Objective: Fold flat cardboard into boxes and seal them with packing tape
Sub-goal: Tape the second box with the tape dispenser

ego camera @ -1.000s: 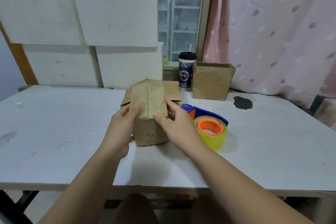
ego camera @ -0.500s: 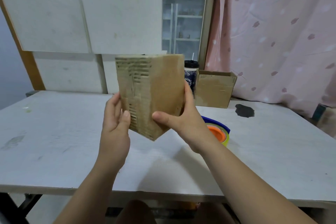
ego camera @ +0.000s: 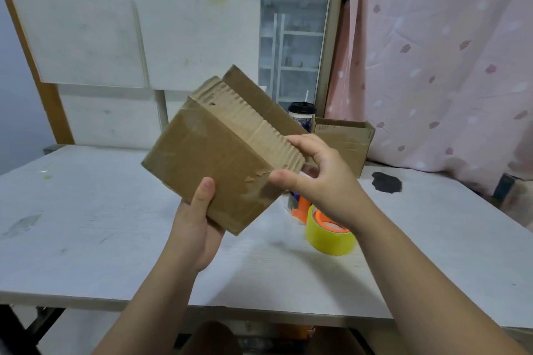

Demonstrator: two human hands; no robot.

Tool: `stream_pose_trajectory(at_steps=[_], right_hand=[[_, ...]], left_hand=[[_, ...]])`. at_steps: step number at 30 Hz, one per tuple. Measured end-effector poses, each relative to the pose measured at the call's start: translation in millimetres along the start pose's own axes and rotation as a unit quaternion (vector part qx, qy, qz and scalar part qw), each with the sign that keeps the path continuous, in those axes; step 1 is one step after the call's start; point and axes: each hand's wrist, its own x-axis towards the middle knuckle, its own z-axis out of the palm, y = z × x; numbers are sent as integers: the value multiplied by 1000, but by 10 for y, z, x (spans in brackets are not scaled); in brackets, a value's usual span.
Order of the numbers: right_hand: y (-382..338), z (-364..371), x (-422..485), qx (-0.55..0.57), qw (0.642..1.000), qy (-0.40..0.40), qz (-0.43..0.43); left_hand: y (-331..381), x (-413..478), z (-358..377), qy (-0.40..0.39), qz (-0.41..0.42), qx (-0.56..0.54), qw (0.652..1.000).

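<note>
A small brown cardboard box (ego camera: 219, 153) is held tilted in the air above the table, one flat side towards me and its flaps pointing up and to the right. My left hand (ego camera: 199, 225) grips its lower edge, thumb on the front face. My right hand (ego camera: 320, 179) holds the right corner, fingers over a corrugated flap and thumb below. A yellow tape roll with an orange core (ego camera: 330, 232) sits in its dispenser on the table, partly behind my right wrist.
The white table (ego camera: 86, 233) carries a second, open cardboard box (ego camera: 346, 138) and a dark lidded cup (ego camera: 301, 115) at the back. A black stain (ego camera: 386, 181) marks the surface at right. White panels lean behind; a pink curtain hangs at right.
The box came up off the table into the air and was turned over, from upright with flaps on top to tilted with a flat side facing me. Both hands shifted their hold.
</note>
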Motion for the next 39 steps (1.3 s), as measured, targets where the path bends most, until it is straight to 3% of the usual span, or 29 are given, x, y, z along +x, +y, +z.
stream_pose_trajectory(at_steps=[3, 6, 8, 14, 20, 23, 25, 30, 33, 35, 37, 39], right_hand=[[-37, -73, -44, -19, 995, -91, -26], [-61, -25, -45, -133, 980, -136, -60], [-28, 55, -16, -199, 971, -119, -52], [131, 88, 11, -219, 974, -6, -58], [235, -221, 22, -331, 926, 4, -180], [274, -331, -7, -389, 896, -15, -212], [284, -377, -22, -425, 880, -26, -211], [289, -559, -13, -486, 840, -7, -241], [327, -685, 47, -518, 815, 11, -259], [382, -767, 95, -512, 818, 25, -261], [459, -862, 131, -476, 837, 52, -266], [508, -945, 142, -394, 884, 90, -236]], left_hand=[[-55, -8, 1, 0, -34, -34, 999], [-89, -31, 71, -15, -66, -54, 996], [-117, -42, 124, -18, -83, -64, 994], [-113, 32, 144, 29, -78, -41, 996], [109, 302, 119, 135, -51, 2, 990], [260, 443, 223, 120, -35, 161, 979], [361, 534, 317, 43, -67, 268, 960], [548, 798, 609, -108, -119, 423, 892], [455, 928, 854, -107, -91, 536, 833], [324, 1028, 965, -65, -50, 583, 808], [195, 1095, 1066, -48, -25, 562, 825], [86, 1126, 1162, -57, -23, 515, 855]])
